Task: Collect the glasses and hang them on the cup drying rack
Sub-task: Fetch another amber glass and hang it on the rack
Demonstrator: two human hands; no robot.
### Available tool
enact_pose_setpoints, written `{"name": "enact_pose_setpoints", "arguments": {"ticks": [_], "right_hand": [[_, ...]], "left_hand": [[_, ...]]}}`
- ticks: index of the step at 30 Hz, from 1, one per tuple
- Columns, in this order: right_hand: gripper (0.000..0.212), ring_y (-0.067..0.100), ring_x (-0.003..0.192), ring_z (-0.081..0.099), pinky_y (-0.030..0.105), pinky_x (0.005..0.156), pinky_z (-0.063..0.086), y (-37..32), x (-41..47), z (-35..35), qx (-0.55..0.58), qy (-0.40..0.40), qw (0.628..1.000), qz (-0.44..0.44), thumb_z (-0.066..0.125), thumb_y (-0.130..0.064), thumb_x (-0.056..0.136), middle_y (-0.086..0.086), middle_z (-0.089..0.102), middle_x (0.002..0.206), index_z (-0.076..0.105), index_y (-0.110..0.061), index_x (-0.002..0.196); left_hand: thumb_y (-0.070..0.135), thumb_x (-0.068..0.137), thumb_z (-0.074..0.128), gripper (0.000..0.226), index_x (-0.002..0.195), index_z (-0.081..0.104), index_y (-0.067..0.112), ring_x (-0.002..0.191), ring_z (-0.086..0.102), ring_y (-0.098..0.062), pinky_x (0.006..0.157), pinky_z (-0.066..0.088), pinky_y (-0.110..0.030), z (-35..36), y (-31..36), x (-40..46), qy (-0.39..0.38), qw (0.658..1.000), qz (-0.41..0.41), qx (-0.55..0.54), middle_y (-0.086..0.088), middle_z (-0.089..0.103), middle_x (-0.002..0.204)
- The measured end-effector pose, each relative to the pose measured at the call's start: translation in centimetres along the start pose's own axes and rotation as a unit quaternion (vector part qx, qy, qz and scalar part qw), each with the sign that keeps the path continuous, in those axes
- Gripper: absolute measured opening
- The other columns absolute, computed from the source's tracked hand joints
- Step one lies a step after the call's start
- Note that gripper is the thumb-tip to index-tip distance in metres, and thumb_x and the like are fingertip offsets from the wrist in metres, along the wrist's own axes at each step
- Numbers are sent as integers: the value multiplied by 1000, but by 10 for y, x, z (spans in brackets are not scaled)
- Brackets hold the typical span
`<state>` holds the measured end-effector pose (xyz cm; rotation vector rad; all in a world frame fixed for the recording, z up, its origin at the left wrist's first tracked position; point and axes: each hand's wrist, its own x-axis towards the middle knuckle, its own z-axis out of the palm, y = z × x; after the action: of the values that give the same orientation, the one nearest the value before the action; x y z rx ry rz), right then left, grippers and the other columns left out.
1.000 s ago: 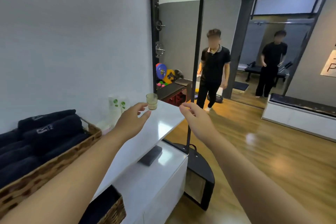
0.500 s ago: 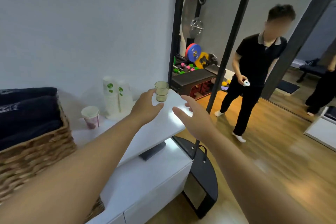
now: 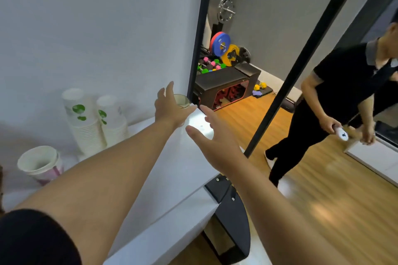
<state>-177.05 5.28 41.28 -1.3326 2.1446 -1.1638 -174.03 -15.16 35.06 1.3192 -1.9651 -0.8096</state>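
Paper cup (image 3: 41, 162), white with pink base: upright at 9 o'clock on the white surface (image 3: 150, 180). Stacked paper cups (image 3: 86, 122), green leaf print: two columns against the grey wall, at 10 o'clock. Left hand (image 3: 170, 106): at the glass (image 3: 182, 101), fingers spread around it; contact possibly made, hard to tell. Glass: upright at the surface's far corner, beside the mirror frame (image 3: 199, 28). Right hand (image 3: 215, 137): fingers released, splayed above the surface edge. Mirror shows weight plates (image 3: 220, 43) and a dark bench. Wooden floor (image 3: 323, 200); a person in black (image 3: 344, 84) stands at 3 o'clock.
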Motion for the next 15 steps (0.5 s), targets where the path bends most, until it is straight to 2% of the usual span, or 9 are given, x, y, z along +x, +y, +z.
{"name": "enact_pose_setpoints", "arguments": {"ticks": [6, 11, 15], "right_hand": [[70, 11, 148, 39, 36, 114, 38, 13, 34, 14, -8, 11, 1000, 14, 62, -56, 98, -15, 40, 164, 32, -43, 160], [70, 12, 149, 39, 40, 118, 39, 14, 43, 22, -5, 18, 999, 33, 62, -56, 97, -15, 40, 164, 31, -45, 159], [70, 13, 150, 38, 42, 119, 39, 14, 50, 26, 8, 15, 999, 39, 61, -56, 98, -12, 38, 166, 30, -43, 160]], "left_hand": [[62, 69, 83, 110, 158, 24, 33, 147, 33, -36, 109, 42, -48, 26, -20, 29, -44, 998, 25, 48, -9, 24, 166], [53, 74, 84, 101, 156, 29, 31, 133, 51, -32, 99, 51, -40, 35, -31, 42, -43, 997, 36, 54, -7, 40, 156], [48, 73, 87, 96, 152, 35, 30, 125, 57, -30, 94, 52, -36, 34, -34, 48, -35, 998, 42, 42, -6, 47, 148]]}}
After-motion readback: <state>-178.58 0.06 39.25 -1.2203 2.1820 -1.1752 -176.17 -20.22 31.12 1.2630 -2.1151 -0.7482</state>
